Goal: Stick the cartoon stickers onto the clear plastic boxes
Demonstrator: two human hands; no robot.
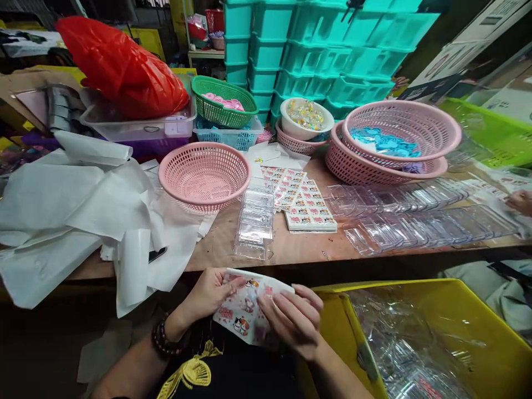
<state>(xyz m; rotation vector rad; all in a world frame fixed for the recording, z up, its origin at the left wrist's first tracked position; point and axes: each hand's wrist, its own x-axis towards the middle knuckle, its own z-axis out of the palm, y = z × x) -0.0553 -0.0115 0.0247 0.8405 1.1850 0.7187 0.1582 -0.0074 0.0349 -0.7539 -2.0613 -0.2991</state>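
Observation:
My left hand (214,296) pinches the upper left edge of a cat sticker sheet (243,316), thumb on its front. My right hand (293,318) closes on the right side of the same sheet, its fingers covering part of the print. The sheet is bent and held over my lap, just in front of the table edge. Whether a clear plastic piece lies against it, I cannot tell. On the table ahead lie a stack of sticker sheets (311,213) and a row of clear plastic cases (255,224).
White backing paper (103,194) is heaped at the left, overhanging the edge. A pink basket (203,177) stands beside it. Clear cases (428,221) lie in rows at the right. A yellow bin (482,316) with clear plastic stands at my right. Another person's hand (521,202) shows far right.

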